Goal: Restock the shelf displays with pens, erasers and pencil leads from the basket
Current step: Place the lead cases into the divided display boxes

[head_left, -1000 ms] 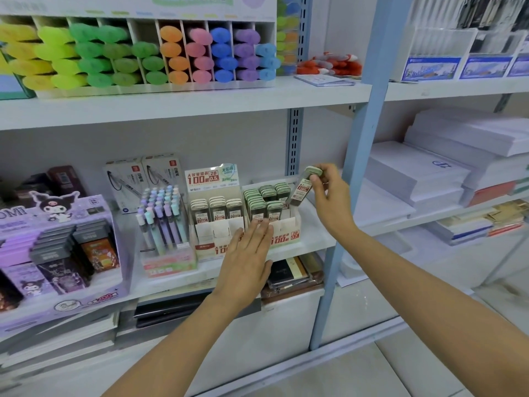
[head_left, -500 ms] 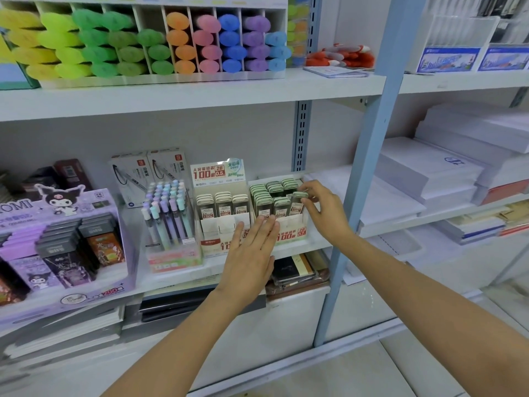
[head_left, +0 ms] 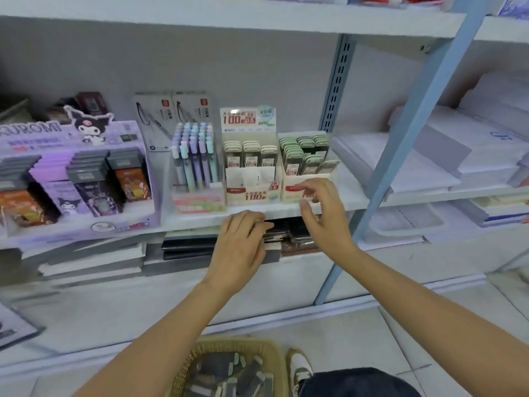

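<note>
A white metal shelf (head_left: 350,193) carries a cream cardboard display box (head_left: 288,196) packed with green-capped pencil lead cases (head_left: 297,153). The right hand (head_left: 325,216) hovers before it, grip spread and empty. The left hand (head_left: 243,247) is at the shelf edge, grip loosely curled. A tan woven basket (head_left: 234,343) sits below.

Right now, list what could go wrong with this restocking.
The rightmost lead case leans slanted at the end of the green-capped display box; it might slip out. The right hand is close to that box, which stands near the shelf edge; a knock could shift it. The basket sits beside the shoe; a step might tip it.
</note>
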Demonstrator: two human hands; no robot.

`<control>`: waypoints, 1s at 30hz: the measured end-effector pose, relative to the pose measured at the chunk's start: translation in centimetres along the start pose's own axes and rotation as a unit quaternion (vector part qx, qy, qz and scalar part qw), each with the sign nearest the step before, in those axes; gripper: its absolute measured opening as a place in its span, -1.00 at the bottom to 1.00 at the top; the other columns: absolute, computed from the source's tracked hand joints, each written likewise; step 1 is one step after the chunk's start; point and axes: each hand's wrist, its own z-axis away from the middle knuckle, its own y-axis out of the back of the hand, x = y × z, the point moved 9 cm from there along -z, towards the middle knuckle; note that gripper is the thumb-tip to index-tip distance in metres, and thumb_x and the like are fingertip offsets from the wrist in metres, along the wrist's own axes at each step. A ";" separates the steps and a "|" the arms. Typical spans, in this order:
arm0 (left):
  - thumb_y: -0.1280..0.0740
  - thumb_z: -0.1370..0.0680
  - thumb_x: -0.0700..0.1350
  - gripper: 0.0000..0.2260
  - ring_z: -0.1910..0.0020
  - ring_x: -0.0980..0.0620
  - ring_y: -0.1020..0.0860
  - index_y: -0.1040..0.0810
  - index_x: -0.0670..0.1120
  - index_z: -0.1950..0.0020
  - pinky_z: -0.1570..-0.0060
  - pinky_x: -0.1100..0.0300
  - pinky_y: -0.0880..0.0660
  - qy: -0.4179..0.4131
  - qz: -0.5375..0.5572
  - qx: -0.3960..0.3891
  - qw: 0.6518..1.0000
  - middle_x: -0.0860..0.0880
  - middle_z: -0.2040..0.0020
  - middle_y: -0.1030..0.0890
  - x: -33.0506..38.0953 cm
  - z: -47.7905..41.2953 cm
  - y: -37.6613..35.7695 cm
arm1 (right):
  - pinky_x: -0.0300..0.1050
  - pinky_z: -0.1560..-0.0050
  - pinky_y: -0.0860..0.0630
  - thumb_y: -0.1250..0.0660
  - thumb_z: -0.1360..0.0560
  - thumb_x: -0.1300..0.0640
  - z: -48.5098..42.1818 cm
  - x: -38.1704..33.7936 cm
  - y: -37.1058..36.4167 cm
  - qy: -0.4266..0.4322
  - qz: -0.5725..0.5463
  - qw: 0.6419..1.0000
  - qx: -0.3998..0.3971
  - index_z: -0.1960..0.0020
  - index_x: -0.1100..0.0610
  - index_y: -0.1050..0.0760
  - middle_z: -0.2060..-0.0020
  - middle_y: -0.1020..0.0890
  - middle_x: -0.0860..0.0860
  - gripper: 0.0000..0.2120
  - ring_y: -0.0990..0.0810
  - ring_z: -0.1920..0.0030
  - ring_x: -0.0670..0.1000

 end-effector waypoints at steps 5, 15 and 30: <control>-0.43 -0.38 -0.34 -0.72 -0.05 -0.16 -0.57 -0.62 -0.14 -0.06 0.02 0.03 -0.48 0.122 0.013 -0.127 0.984 -0.11 -0.05 -0.59 -7.1 12.9 -5.3 | -0.30 0.02 -0.44 -0.27 -0.56 0.29 9.0 0.4 -14.3 -0.066 -0.063 0.960 -0.264 -0.13 0.15 -0.54 0.01 -0.56 0.00 -0.81 -0.51 0.04 -0.12; -0.17 -0.58 -0.19 -0.60 -0.41 -0.03 -0.36 -0.40 -0.06 -0.42 -0.27 0.11 -0.35 0.343 0.054 -0.375 0.859 -0.03 -0.47 -0.35 -14.2 40.9 -17.4 | -0.28 -0.02 -0.48 -0.23 -0.61 0.04 35.8 8.9 -33.1 -0.273 -0.006 0.768 -0.579 -0.23 -0.03 -0.48 -0.03 -0.54 -0.15 -0.79 -0.51 0.04 -0.18; -0.22 -0.55 -0.28 -0.43 -0.56 -0.16 0.00 -0.12 -0.26 -0.54 -0.50 -0.06 -0.12 0.346 0.040 -0.444 0.826 -0.16 -0.57 -0.04 -12.8 52.0 -22.7 | 0.07 -0.20 -0.47 -0.47 -0.41 0.08 51.5 9.4 -44.4 -0.184 0.138 0.720 -0.655 -0.46 0.06 -0.19 -0.37 -0.25 0.11 -0.27 -0.33 -0.32 0.18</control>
